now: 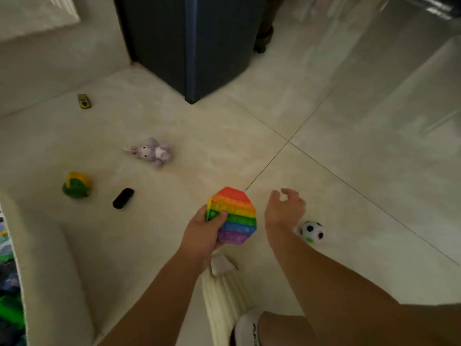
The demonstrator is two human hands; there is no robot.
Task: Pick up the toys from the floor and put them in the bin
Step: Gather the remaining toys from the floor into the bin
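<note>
My left hand [203,229] grips a rainbow octagonal pop-it toy [235,216] above the tiled floor, thumb across its face. To the right of it my right hand [284,208] hovers with loosely curled fingers, holding nothing. A black-and-white toy ball [311,231] lies on the floor just right of my right wrist. On the floor to the left lie a purple plush bunny [152,151], a green and yellow toy [76,184], a small black object [123,198] and, further back, a small olive toy car [84,101]. A white bin [50,258] holding colourful toys stands at the lower left edge.
A dark cabinet [189,43] stands at the back centre, its corner jutting toward me. A white wall or furniture edge [37,26] runs along the upper left. My foot in a cream slipper [224,293] and white sock is at the bottom centre.
</note>
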